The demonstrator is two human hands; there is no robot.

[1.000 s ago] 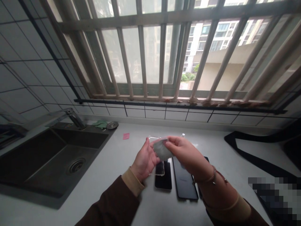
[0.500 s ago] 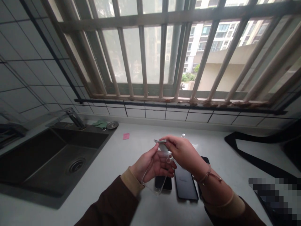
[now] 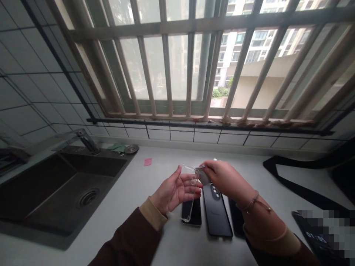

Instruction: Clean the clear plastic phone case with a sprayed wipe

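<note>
My left hand (image 3: 177, 188) holds a clear phone case (image 3: 193, 202) upright above the counter, thumb at its near side and fingers spread behind it. The case is see-through, so mostly its edges and camera rings show. My right hand (image 3: 226, 177) is closed, pinching a thin grey cloth (image 3: 204, 177) at the case's upper right edge. Below the hands lie a small black phone (image 3: 195, 212), a dark phone with round camera lenses (image 3: 217, 216), and another dark phone (image 3: 235, 218) partly hidden by my right arm.
A pink sticky note (image 3: 148, 162) lies on the white counter (image 3: 166, 244). To the left is a sink (image 3: 63, 192) with a faucet (image 3: 88, 142), a green cloth (image 3: 117, 147) and a drain cover (image 3: 131, 149). A black strap (image 3: 294, 188) and a device showing digits (image 3: 316, 236) are at right.
My right hand has shifted slightly right with the cloth, from above the case's top to its upper right edge. My left fingers have straightened and the case's face is turned more towards me.
</note>
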